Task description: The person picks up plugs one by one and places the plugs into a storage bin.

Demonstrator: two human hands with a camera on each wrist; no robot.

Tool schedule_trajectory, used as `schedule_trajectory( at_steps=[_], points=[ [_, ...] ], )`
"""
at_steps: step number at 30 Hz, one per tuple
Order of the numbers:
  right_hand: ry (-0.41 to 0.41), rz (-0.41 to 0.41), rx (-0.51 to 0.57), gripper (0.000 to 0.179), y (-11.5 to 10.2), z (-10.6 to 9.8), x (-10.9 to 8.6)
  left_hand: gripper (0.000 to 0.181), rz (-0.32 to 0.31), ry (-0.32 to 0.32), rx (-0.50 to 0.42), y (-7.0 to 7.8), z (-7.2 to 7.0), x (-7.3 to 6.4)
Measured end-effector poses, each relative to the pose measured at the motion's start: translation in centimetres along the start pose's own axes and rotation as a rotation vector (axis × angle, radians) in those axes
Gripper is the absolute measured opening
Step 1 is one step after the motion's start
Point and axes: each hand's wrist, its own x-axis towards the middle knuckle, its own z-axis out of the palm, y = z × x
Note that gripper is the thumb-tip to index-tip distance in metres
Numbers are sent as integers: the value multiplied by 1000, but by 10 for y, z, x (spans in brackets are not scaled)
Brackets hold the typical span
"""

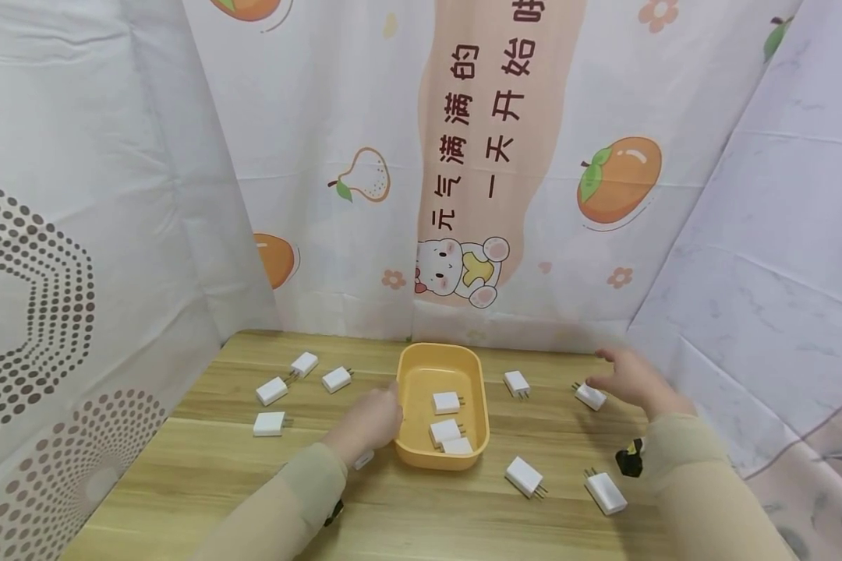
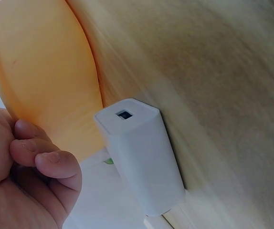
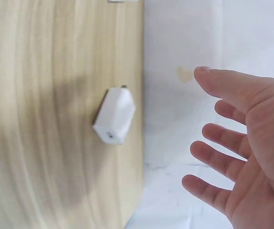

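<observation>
My left hand holds the left rim of an orange plastic basket, its fingers curled at the wall. Several white USB charger plugs lie inside, one of them a charger plug near the middle. Just beside that hand, another white charger plug rests on the table, mostly hidden by the hand in the head view. Over at the right, my right hand hovers with spread fingers and nothing in its grasp. Close to it lies a charger plug, apart from the fingers.
More charger plugs are scattered left of the basket, among them one charger plug. To the right lie a charger plug near the back, another charger plug and a charger plug nearer the front. Printed curtains border the wooden table.
</observation>
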Motion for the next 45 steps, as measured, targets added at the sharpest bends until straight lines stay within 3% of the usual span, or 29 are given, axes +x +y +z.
schedule_trajectory(
  at_steps=[5,11,21,29,37,45],
  points=[
    [8,24,-89,74,16,13,-1,55,6,10,5,0,0,0],
    [-82,69,18,77,25,27,-5,56,16,1,17,-1,0,1],
    [-175,204,90,92,31,54,-4,57,28,-12,30,0,0,3],
    [-148,152,6,65,24,55,2,57,28,-8,19,1,-4,0],
    [-181,183,-8,34,23,57,6,55,44,20,32,-1,-3,1],
    [-198,198,-37,26,22,63,8,53,50,27,20,-3,0,-1]
  ],
)
